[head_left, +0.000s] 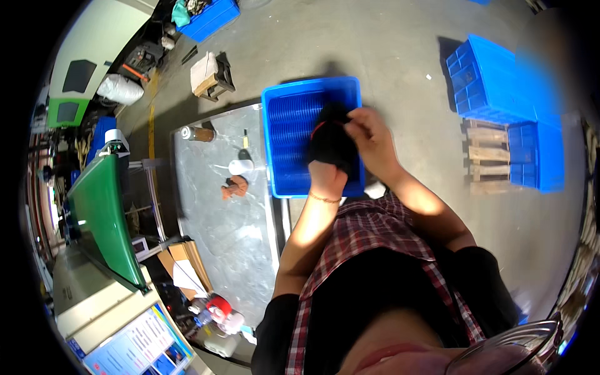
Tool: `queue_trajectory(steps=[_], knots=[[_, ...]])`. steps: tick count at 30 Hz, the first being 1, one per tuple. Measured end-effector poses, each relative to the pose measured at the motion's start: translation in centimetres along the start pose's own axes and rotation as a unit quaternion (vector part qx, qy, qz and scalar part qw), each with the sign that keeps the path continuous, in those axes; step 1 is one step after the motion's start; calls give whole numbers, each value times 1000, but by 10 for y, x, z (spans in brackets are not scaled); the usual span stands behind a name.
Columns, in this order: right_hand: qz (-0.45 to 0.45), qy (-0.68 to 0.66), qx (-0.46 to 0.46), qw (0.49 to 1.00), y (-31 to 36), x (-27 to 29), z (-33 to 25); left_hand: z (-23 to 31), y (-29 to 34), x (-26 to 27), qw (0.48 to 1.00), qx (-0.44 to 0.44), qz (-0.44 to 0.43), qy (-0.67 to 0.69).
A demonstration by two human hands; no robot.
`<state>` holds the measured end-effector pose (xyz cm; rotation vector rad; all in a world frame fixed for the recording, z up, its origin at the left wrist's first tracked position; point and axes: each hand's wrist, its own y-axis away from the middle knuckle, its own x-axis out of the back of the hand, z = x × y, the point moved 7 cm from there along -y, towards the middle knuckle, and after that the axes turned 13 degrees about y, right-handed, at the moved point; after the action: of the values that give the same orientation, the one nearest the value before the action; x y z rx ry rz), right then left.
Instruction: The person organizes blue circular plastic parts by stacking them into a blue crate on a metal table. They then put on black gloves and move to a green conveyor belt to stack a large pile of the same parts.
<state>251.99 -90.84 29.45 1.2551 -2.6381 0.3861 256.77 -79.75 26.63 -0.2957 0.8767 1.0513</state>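
A black cloth piece (331, 140) with a thin red line across it covers my left hand (328, 178) from the wrist on. Whether it is a glove or a sock I cannot make out. The fingers of my left hand are hidden inside or behind it. My right hand (373, 139) is at the cloth's right side, with bent fingers pinching its edge near the red line. Both hands are over a blue plastic crate (269, 119) with ribbed inner walls and floor. Dark cloth hides the crate's right part.
Left of the crate stands a grey metal-topped table (231, 250) bearing a brown jar (197, 134), a white round item (240, 167) and a crumpled brown piece (234, 187). A green machine cover (106, 219) is farther left. Blue crates (484, 81) and a wooden pallet (487, 153) are at right.
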Motion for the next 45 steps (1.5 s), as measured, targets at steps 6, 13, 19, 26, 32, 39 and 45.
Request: queue_trajectory(steps=[6, 13, 19, 26, 32, 39, 45], knots=[[72, 174, 161, 969, -87, 187, 46, -121, -90, -136, 986, -27, -52, 156], [-115, 250, 212, 938, -110, 238, 81, -215, -135, -201, 960, -137, -153, -192], [-188, 324, 264, 889, -126, 285, 96, -360, -163, -213, 931, 355, -65, -62], [-189, 371, 246, 875, -199, 266, 107, -344, -233, -211, 908, 389, 92, 124], [-155, 360, 347, 852, -324, 215, 94, -265, -366, -228, 975, 196, -98, -21], [-269, 302, 507, 761, -466, 134, 59, -185, -517, -228, 962, 267, 25, 51], [-226, 197, 379, 876, -600, 62, 63, -72, -621, -215, 986, 46, 77, 140]])
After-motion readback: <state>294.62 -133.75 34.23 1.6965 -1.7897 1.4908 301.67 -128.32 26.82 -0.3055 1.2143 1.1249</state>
